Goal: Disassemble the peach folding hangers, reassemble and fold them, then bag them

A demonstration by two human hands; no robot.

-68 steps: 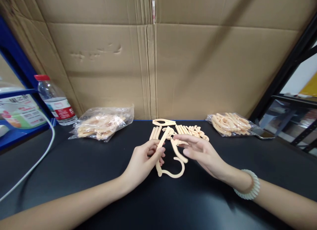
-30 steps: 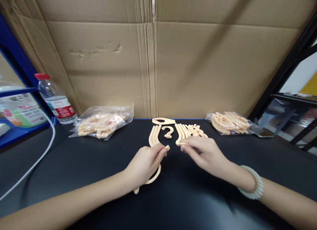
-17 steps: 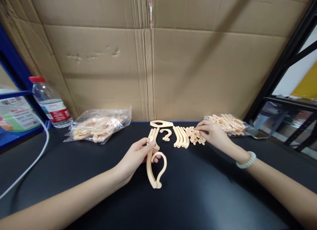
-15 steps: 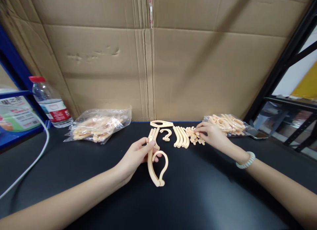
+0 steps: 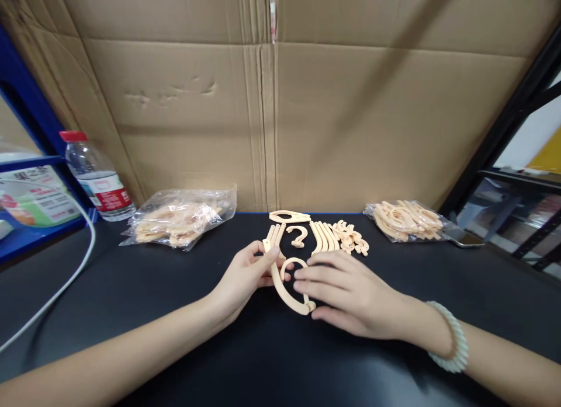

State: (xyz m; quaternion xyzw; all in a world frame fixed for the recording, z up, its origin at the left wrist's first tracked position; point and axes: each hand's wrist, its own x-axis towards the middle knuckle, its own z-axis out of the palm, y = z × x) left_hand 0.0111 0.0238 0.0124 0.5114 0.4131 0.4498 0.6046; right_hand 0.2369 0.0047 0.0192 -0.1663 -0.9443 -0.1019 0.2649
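Observation:
My left hand (image 5: 249, 270) pinches the upper end of a curved, cream-coloured plastic hanger arm (image 5: 284, 293). A round hook (image 5: 293, 260) is joined to the arm's lower end and curls back towards my left fingers. My right hand (image 5: 346, 290) curves around the hook side, its thumb at the joined end; anything small inside those fingers is hidden. Just beyond my hands lie a loose hook (image 5: 298, 236), a few straight-laid arms (image 5: 275, 234) on the left and several arms (image 5: 323, 237) on the right. Beside them is a pile of small curved pieces (image 5: 350, 237).
A joined pair of arms (image 5: 289, 216) lies at the back. Clear bags of cream parts stand left (image 5: 179, 217) and right (image 5: 405, 220), the right one near a phone-like flat object (image 5: 467, 237). A water bottle (image 5: 103, 185) and white cable (image 5: 81, 261) are left. Cardboard (image 5: 197, 115) walls the back.
My right hand has left the pile of small pieces and come to the hanger part in my left hand. The part's lower end has swung to the right and slightly up.

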